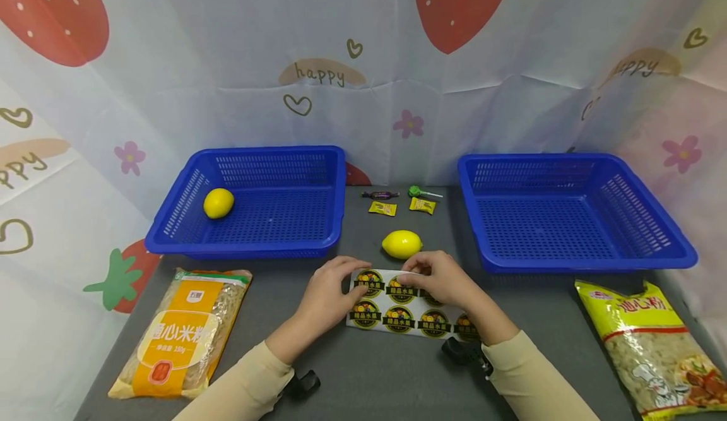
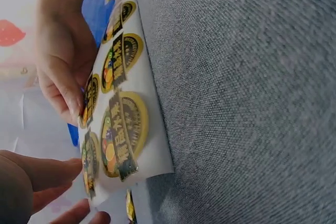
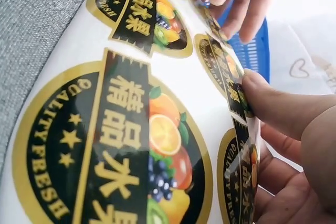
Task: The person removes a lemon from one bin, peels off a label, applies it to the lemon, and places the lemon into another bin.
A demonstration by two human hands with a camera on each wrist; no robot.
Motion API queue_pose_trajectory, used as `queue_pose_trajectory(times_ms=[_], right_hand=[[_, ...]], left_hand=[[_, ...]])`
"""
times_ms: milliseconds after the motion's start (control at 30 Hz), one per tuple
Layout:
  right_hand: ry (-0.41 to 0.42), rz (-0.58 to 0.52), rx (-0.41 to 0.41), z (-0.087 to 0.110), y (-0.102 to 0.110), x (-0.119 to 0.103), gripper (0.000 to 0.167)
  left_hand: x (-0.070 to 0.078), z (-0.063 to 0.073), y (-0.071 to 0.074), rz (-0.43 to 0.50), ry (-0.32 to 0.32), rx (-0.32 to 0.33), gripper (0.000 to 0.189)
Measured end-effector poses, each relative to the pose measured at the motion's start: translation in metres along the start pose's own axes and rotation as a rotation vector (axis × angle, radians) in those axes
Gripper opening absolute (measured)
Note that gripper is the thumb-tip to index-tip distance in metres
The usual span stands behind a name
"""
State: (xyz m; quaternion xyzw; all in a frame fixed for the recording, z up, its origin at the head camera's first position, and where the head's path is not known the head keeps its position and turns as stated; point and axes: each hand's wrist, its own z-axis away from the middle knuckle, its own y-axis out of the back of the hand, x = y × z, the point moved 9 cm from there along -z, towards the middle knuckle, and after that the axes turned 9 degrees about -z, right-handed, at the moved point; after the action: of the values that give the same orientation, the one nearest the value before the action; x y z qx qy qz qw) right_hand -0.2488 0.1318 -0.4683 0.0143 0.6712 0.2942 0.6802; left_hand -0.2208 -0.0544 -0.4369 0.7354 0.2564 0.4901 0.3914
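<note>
A white sheet of round fruit stickers (image 1: 382, 302), black and gold with fruit pictures, is held up off the grey table with its upper edge raised. My left hand (image 1: 332, 288) pinches it near the upper left corner, thumb in front and fingers behind. Further along the same edge, my right hand (image 1: 440, 277) grips the sheet with its thumb over a sticker; the right wrist view shows those fingers (image 3: 278, 166) partly hidden behind the paper. Just beyond the hands lies a yellow lemon (image 1: 402, 244).
Two blue baskets stand behind: the left basket (image 1: 244, 248) holds another lemon (image 1: 218, 203), the right basket (image 1: 591, 262) shows a bare bottom. Between them lie several wrapped candies (image 1: 383, 208) and a green lollipop (image 1: 416, 191). Pasta bags flank the table, left bag (image 1: 184, 336) and right bag (image 1: 653, 345).
</note>
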Motion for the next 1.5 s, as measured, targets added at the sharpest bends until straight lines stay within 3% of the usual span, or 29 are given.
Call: queue_pose_trajectory(times_ms=[300,533,800,1100,1333,1500], right_hand=[[0.007,-0.012,-0.025,-0.001,-0.003,-0.001,0.015],[0.019,-0.015,-0.045,-0.002,-0.006,-0.001,0.014],[0.025,0.021,-0.031,-0.006,-0.009,0.003,0.013],[-0.047,0.258,0.089,-0.013,-0.013,0.012,0.020],[-0.014,0.464,0.185,-0.010,-0.016,0.006,0.025],[0.013,0.537,0.229,-0.008,-0.016,0.003,0.025]], left_hand=[[-0.007,0.000,-0.001,0.003,0.037,0.026,0.032],[-0.011,-0.002,-0.002,0.008,0.064,0.031,0.015],[-0.010,-0.002,0.001,0.051,0.058,0.034,0.016],[-0.009,-0.001,-0.003,0.220,0.087,-0.059,0.011],[-0.008,0.001,-0.003,0.250,0.092,-0.077,0.009],[-0.011,0.003,-0.010,0.419,0.162,-0.144,0.008]])
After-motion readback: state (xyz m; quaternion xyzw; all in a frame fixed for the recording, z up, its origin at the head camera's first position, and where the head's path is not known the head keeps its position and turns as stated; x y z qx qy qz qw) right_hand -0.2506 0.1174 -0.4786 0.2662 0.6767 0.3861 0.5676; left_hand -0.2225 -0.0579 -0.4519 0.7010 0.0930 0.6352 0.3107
